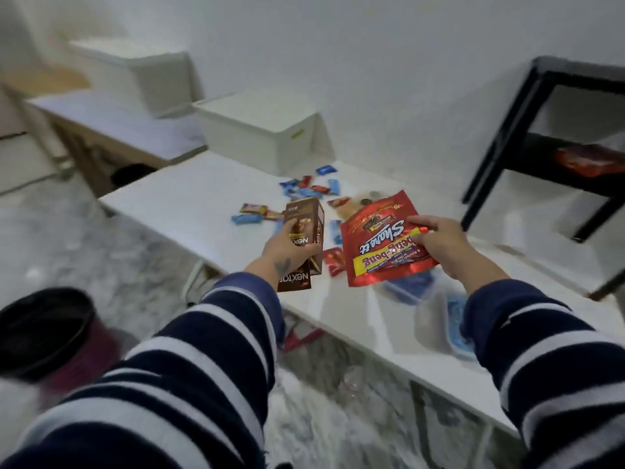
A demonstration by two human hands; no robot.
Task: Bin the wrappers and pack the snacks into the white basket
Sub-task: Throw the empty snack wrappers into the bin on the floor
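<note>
Left hand (291, 247): closed around a brown Nextar box (302, 247), its long axis running away from the person, held off the near-left edge of the white table (189, 194).
Right hand (439, 247): pinching the right edge of a red Beng-Beng pouch (378, 238), which hangs flat and print-up over the table's near edge; a small red piece is caught at the fingertips.
Bin: a dark, round waste bin (44, 330) stands on the floor at lower left, on the left hand's side and nearer to it than to the right.
White basket: a white lidded container (260, 130) sits at the table's far edge, well beyond both hands; whether it is the basket the task means cannot be told, and a second white box (135, 72) stands farther back on a low bench.
Snacks: small wrapped sweets (304, 189) in blue and red lie scattered across the far half of the table, with one red pack (333, 260) near the front edge between the hands.
Near-right corner: a clear tub (439, 316) with blue contents, blurred.
Judgement: both packs look like empties bound for the bin, though that is not certain; if so, the move swings left and down, the left hand leading, the pouch having to cross the body.
Risk: the light pouch, held by one edge, may fold or slip.
</note>
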